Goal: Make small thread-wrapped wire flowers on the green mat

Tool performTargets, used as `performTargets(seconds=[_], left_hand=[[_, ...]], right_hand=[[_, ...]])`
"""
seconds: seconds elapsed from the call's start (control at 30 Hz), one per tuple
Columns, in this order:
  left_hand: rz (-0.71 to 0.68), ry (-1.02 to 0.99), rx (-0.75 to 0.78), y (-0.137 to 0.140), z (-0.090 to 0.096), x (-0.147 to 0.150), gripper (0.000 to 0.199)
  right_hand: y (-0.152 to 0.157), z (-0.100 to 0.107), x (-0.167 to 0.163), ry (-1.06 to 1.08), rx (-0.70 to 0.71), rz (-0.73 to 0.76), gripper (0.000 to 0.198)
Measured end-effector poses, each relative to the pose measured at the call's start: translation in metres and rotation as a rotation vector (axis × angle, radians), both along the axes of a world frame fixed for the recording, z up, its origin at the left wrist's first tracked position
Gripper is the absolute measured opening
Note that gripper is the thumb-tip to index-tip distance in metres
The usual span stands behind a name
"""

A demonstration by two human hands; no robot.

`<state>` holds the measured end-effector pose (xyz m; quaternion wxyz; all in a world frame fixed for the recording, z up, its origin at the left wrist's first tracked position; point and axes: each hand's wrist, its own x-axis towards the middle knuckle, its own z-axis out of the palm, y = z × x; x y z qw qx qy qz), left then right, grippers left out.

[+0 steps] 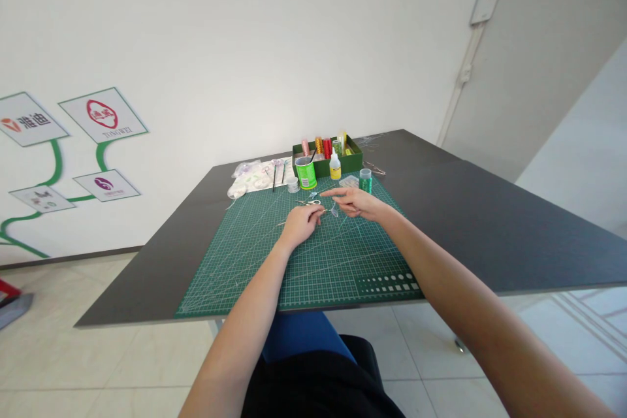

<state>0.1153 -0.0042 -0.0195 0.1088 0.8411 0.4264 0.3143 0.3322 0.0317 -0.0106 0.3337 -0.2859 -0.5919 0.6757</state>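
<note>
Near green tub (306, 174) and bottle (336, 168), left grip (302, 222) pinches thin stick (328, 210); right grip (356, 202) unclear.

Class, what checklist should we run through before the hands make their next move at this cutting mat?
1. Both hands above the cutting mat: ok, left hand and right hand alike.
2. Left hand's grip secure: cannot tell, too small to judge.
3. Yellow-labelled bottle upright: ok.
4. Green can upright: ok.
5. Containers cleared off the mat: not ok, the green can stands there.
6. Green jar free of the right hand: cannot tell, they overlap in view.
</note>
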Motion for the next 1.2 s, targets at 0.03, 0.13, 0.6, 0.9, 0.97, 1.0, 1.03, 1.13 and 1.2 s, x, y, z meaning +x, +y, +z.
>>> performTargets(seconds=[0.03, 0.13, 0.6, 0.9, 0.97, 1.0, 1.03, 1.13, 1.2], left_hand=[[-0.004, -0.017, -0.001, 0.000, 0.000, 0.000, 0.021], [-0.014, -0.051, -0.007, 0.000, 0.001, 0.000, 0.022], [0.025, -0.284, -0.064, 0.004, -0.001, -0.003, 0.022], [0.124, -0.377, -0.065, 0.007, -0.003, -0.004, 0.017], [0.123, -0.403, -0.074, 0.007, -0.003, -0.004, 0.017], [0.119, -0.416, -0.082, 0.008, -0.003, -0.003, 0.017], [0.115, -0.427, -0.091, 0.008, -0.003, -0.003, 0.016], [0.108, -0.451, -0.115, 0.008, -0.002, -0.002, 0.017], [0.103, -0.467, -0.130, 0.008, -0.002, -0.002, 0.018]], right_hand=[[0.000, 0.000, 0.000, 0.009, -0.007, 0.004, 0.050], [0.001, 0.001, 0.001, 0.041, -0.030, 0.012, 0.049], [0.006, -0.010, -0.002, -0.168, -0.068, 0.033, 0.041], [0.004, -0.007, -0.002, -0.177, -0.030, 0.143, 0.044], [0.003, -0.006, -0.001, -0.168, -0.025, 0.153, 0.043], [0.002, -0.006, -0.001, -0.163, -0.023, 0.157, 0.042], [0.002, -0.005, -0.001, -0.159, -0.021, 0.159, 0.042], [0.001, -0.005, -0.001, -0.156, -0.025, 0.162, 0.041], [0.001, -0.005, -0.001, -0.156, -0.030, 0.160, 0.041]])
